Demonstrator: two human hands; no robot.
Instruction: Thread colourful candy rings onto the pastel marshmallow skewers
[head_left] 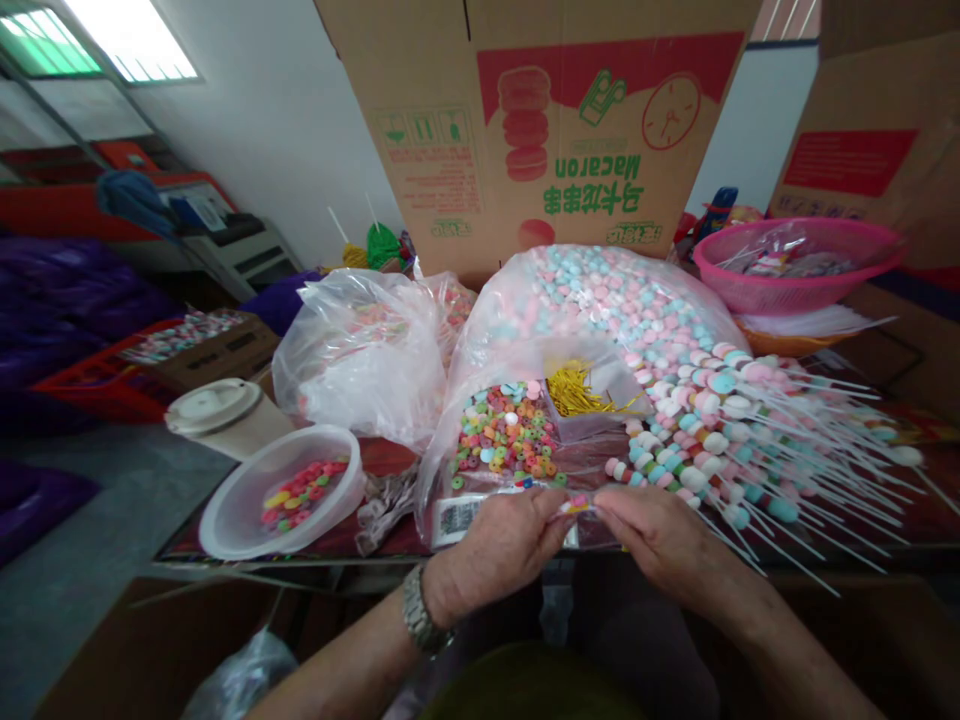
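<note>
Now both hands (499, 550) (667, 530) are pinching a piece (577, 503) by the bench's (382, 458) near edge, skewers (705, 430) crowding right, a box (424, 85) blocking far.

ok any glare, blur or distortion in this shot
Head view: brighter window is blown out white; head view: purple bags at left look smeared; head view: right carton seems stretched; head view: small piece between the fingers is too soft to identify.

Both forearms (360, 640) slant inward, left grip (506, 545) and right grip (667, 535) pinched close together.
</note>
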